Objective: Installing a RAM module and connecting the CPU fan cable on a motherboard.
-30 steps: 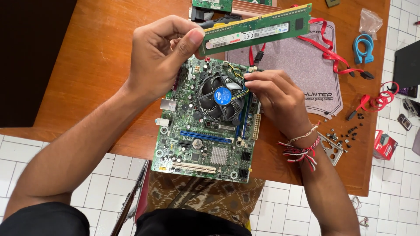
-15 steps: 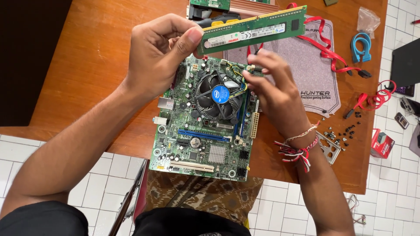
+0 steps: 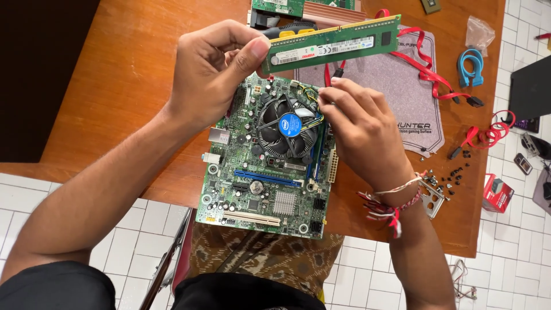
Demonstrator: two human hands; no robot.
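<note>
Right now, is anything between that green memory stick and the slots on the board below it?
Yes. The right hand rests over the top of the slots, under the memory stick held up by the left hand.

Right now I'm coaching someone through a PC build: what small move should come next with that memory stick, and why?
Probably lower the memory stick toward the slots beside the fan. The left hand holds it above the motherboard, while the right hand touches the board's right edge by those slots.

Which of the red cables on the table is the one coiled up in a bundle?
The red cable at the table's right edge, right of the grey mat. It is wound into loops; the other red cable lies strung out across the mat.
</note>
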